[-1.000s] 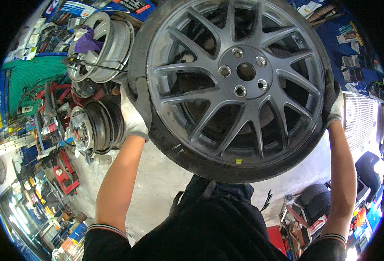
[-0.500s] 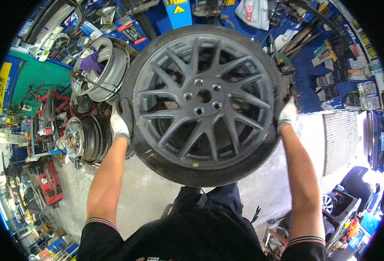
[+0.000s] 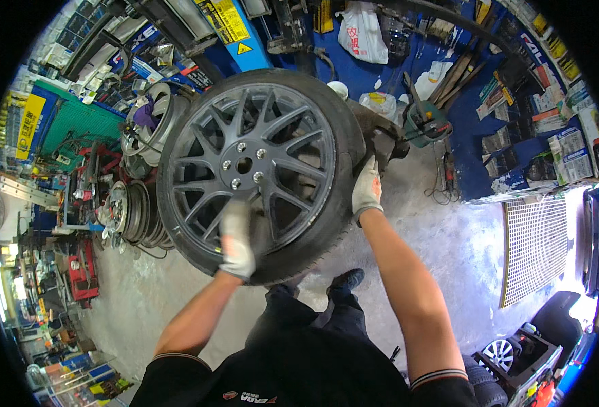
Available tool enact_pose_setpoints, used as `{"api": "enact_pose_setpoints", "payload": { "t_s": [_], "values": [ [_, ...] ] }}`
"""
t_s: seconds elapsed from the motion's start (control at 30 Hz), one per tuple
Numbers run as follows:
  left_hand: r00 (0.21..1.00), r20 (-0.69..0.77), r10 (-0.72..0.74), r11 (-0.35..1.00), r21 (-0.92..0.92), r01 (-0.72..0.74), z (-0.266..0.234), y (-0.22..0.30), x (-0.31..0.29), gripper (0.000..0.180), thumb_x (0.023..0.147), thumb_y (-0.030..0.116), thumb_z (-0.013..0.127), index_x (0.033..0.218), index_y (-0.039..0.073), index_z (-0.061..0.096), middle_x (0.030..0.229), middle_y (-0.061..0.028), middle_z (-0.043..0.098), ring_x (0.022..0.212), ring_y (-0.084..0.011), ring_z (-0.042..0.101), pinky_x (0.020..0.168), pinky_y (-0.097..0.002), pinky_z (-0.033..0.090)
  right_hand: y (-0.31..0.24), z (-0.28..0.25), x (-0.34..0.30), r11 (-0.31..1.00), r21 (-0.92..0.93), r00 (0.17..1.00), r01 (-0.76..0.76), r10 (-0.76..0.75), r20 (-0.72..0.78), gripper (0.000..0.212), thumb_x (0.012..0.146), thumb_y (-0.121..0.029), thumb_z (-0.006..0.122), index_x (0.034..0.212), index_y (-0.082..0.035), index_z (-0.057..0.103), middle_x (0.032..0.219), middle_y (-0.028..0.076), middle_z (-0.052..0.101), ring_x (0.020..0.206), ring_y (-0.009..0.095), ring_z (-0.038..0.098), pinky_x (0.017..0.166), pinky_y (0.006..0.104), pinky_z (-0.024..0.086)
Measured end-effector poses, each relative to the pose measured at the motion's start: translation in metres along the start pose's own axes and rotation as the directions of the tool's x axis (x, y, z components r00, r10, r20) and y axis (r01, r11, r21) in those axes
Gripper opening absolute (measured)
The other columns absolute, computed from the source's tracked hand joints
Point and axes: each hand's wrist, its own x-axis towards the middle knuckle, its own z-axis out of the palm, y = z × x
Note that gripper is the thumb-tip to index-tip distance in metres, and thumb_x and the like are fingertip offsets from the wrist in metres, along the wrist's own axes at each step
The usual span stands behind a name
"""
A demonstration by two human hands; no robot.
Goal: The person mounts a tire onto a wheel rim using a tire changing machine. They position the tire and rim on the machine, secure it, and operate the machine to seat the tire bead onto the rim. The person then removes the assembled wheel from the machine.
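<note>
A large dark grey multi-spoke wheel point(image 3: 287, 169) with a black tyre point(image 3: 331, 112) stands before me, its face turned up toward me. Five-hole hub area shows several bolt holes around a central bore. My left hand point(image 3: 237, 234), in a white glove, is in front of the lower spokes and smeared by motion; its fingers cannot be made out. At the tyre's right side is my gloved right hand point(image 3: 368, 186), fingers stretched out along the tread, palm side hidden. A dark metal part point(image 3: 384, 136) sits behind the tyre, just beyond that hand.
Stacked bare rims point(image 3: 133, 210) and a silver rim point(image 3: 157, 125) stand at left. A blue post point(image 3: 241, 44) rises behind the wheel. A green container point(image 3: 425, 125) is at right, near a metal floor grate point(image 3: 535, 247). My shoe point(image 3: 346, 279) shows below the tyre.
The wheel has shifted left in view. My left hand has left the tyre's left side and swung in front of the spokes. My right hand remains at the tyre's right side.
</note>
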Motion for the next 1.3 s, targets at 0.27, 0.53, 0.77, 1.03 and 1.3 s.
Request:
{"api": "enact_pose_setpoints", "payload": {
  "t_s": [0.27, 0.53, 0.77, 1.03, 1.3],
  "values": [
    [0.734, 0.570, 0.369, 0.768, 0.259, -0.586, 0.099, 0.087, -0.020, 0.050, 0.086, 0.025, 0.075, 0.127, -0.003, 0.068, 0.132, -0.0234, 0.065, 0.127, -0.0463, 0.061, 0.115, -0.0574, 0.043, 0.210, -0.051, -0.021, 0.962, -0.026, 0.952, -0.272, 0.273, 0.135, 0.048, 0.099, -0.043, 0.064, 0.127, -0.005, 0.071, 0.123, 0.020, 0.074, 0.118, 0.036, 0.069, 0.099, 0.0424, 0.051],
    [0.587, 0.806, 0.080, 0.760, 0.332, -0.558, 0.083, 0.078, -0.021, 0.053, 0.083, 0.052, 0.075, 0.127, 0.023, 0.078, 0.136, -0.0059, 0.061, 0.139, -0.0353, 0.051, 0.124, -0.0581, 0.025, 0.432, 0.109, -0.013, 0.869, -0.357, 0.765, -0.342, 0.478, 0.432, 0.060, 0.092, -0.049, 0.070, 0.137, -0.009, 0.065, 0.129, 0.024, 0.070, 0.124, 0.043, 0.064, 0.101, 0.0479, 0.052],
    [0.525, 0.842, 0.125, 0.745, 0.270, -0.610, 0.075, 0.078, -0.025, 0.041, 0.089, 0.047, 0.073, 0.120, 0.020, 0.080, 0.145, -0.0047, 0.059, 0.143, -0.0199, 0.049, 0.123, -0.0451, 0.035, 0.468, 0.224, 0.038, 0.858, -0.434, 0.806, -0.275, 0.452, 0.382, 0.036, 0.101, -0.034, 0.053, 0.115, -0.011, 0.077, 0.116, 0.021, 0.075, 0.110, 0.042, 0.071, 0.090, 0.0521, 0.056],
    [0.668, 0.676, 0.312, 0.817, 0.168, -0.551, 0.094, 0.077, -0.011, 0.053, 0.081, 0.032, 0.080, 0.125, 0.003, 0.072, 0.133, -0.0171, 0.064, 0.134, -0.0385, 0.056, 0.113, -0.0558, 0.043, 0.351, 0.052, -0.070, 0.836, 0.134, 0.792, -0.531, 0.434, 0.430, 0.037, 0.101, -0.029, 0.056, 0.104, 0.001, 0.077, 0.089, 0.018, 0.077, 0.078, 0.034, 0.073, 0.069, 0.0442, 0.056],
    [0.674, 0.564, 0.477, 0.630, 0.315, -0.710, 0.095, 0.065, -0.026, 0.051, 0.094, 0.036, 0.069, 0.130, 0.000, 0.068, 0.151, -0.0193, 0.056, 0.143, -0.0378, 0.049, 0.124, -0.0499, 0.035, 0.076, -0.312, -0.273, 0.889, 0.042, 0.780, -0.456, 0.377, 0.499, 0.037, 0.105, -0.031, 0.063, 0.113, 0.004, 0.071, 0.089, 0.010, 0.073, 0.079, 0.015, 0.068, 0.073, 0.0295, 0.054]
  ]
}}
